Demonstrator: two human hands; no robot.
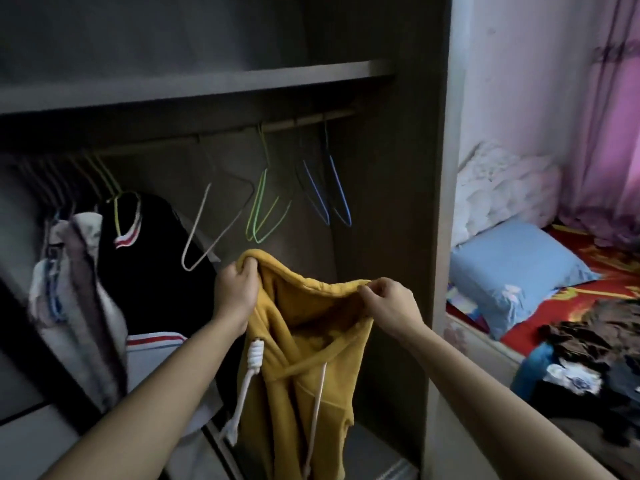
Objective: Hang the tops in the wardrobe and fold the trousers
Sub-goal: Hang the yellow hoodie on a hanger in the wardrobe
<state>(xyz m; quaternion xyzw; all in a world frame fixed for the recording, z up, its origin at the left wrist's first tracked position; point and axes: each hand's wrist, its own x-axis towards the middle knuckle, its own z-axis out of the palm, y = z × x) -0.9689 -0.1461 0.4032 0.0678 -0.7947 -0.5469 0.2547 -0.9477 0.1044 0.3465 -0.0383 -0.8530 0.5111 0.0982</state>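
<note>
I hold a mustard-yellow hoodie (304, 368) with white drawstrings in front of the open wardrobe (412, 202). My left hand (237, 289) grips the hood's edge at its upper left. My right hand (389, 304) pinches the same edge at the upper right, stretching the opening between them. The garment hangs down below both hands. Above it, on the rail (225, 133), hang empty wire hangers: a white one (207, 233), green ones (263, 209) and blue ones (327, 188). A black top with striped trim (152, 258) hangs to the left.
More garments (69, 292) hang at the wardrobe's far left under a shelf (194, 84). To the right is a bed with a blue pillow (516, 271), a white duvet (498, 188), a red cover and a pile of dark clothes (588, 362). Pink curtains (609, 133) hang behind.
</note>
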